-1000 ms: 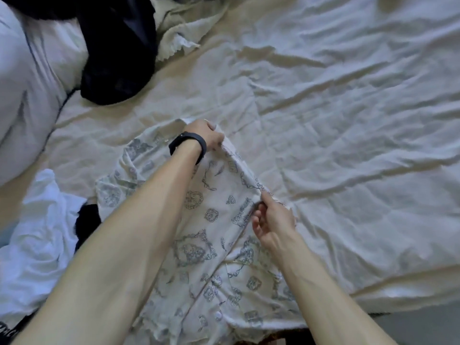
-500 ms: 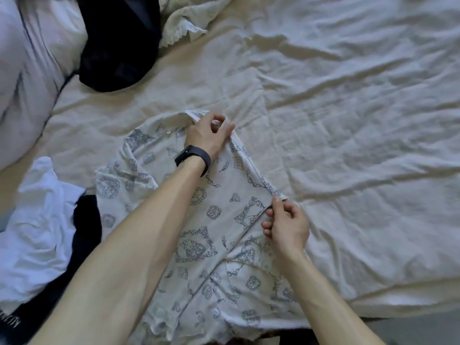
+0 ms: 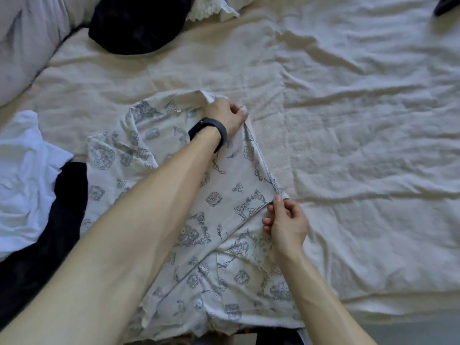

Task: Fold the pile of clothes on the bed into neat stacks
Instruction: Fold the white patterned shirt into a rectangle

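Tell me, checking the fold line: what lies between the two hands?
Head view: an edge of the printed shirt runs from left hand to right hand.

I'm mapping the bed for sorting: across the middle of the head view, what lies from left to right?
Left to right: white garment → black garment → printed shirt → right hand pinching its edge → bedsheet.

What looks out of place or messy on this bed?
Nothing damaged or spilled. The bed sheet is heavily wrinkled, and unfolded clothes lie loose: a black garment by the pillow, a white garment beside a dark garment at left. The left hand and right hand pinch the half-folded printed shirt.
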Motion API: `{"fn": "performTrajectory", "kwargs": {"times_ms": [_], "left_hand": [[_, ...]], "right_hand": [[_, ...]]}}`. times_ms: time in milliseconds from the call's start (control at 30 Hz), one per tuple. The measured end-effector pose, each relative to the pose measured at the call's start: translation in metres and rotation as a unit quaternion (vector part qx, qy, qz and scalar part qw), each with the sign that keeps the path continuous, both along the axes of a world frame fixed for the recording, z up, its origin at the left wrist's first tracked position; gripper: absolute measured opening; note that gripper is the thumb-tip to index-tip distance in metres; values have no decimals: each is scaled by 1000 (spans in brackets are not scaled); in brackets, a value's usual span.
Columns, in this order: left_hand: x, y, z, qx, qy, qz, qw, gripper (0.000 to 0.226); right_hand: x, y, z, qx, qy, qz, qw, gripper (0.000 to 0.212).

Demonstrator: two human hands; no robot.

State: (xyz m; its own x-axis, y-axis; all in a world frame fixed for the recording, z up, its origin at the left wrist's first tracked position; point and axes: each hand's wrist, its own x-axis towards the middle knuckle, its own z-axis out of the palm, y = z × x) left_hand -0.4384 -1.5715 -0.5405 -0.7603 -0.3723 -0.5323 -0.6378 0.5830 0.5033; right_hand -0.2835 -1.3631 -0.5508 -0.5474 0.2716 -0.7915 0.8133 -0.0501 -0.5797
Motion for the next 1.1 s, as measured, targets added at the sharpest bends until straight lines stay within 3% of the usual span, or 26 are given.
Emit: {"fn": "performTrajectory", "kwargs": {"times_ms": [100, 300, 367, 467, 567, 633, 700, 767, 833, 900, 1033, 1100], "left_hand": [[-13, -3, 2, 2, 6, -4, 1000, 23], [-7, 7, -6, 3, 26, 12, 1000, 26], [7, 14, -3, -17, 80, 1, 997, 36], [62, 22, 0, -144, 196, -63, 968, 41], [152, 38, -8, -189, 177, -80, 963, 58], [207, 49, -19, -211, 103, -104, 966, 74], [249, 50, -31, -236, 40, -128, 962, 89], [277, 38, -39, -253, 12, -133, 958, 80], [300, 21, -43, -275, -10, -159, 948, 72], [324, 1, -46, -292, -29, -167, 941, 71], [373, -23, -39, -317, -65, -127, 937, 73], [390, -23, -33, -318, -58, -129, 938, 76]], "right_hand": [[1, 0, -3, 4, 6, -31, 999, 20], [-3, -3, 2, 16, -8, -34, 999, 19], [-5, -2, 10, 65, 1, 12, 998, 24], [-5, -2, 24, 151, 89, 144, 974, 22], [-17, -23, 33, 172, 250, 292, 907, 7], [-28, -49, 20, 217, 338, 418, 815, 34], [-41, -73, 2, 268, 337, 561, 707, 60], [-57, -83, -21, 299, 313, 666, 608, 74], [-69, -81, -39, 336, 301, 705, 547, 78], [-72, -77, -46, 357, 300, 705, 534, 80], [-56, -73, -34, 362, 292, 667, 582, 82], [-33, -73, -24, 361, 335, 664, 563, 83]]}}
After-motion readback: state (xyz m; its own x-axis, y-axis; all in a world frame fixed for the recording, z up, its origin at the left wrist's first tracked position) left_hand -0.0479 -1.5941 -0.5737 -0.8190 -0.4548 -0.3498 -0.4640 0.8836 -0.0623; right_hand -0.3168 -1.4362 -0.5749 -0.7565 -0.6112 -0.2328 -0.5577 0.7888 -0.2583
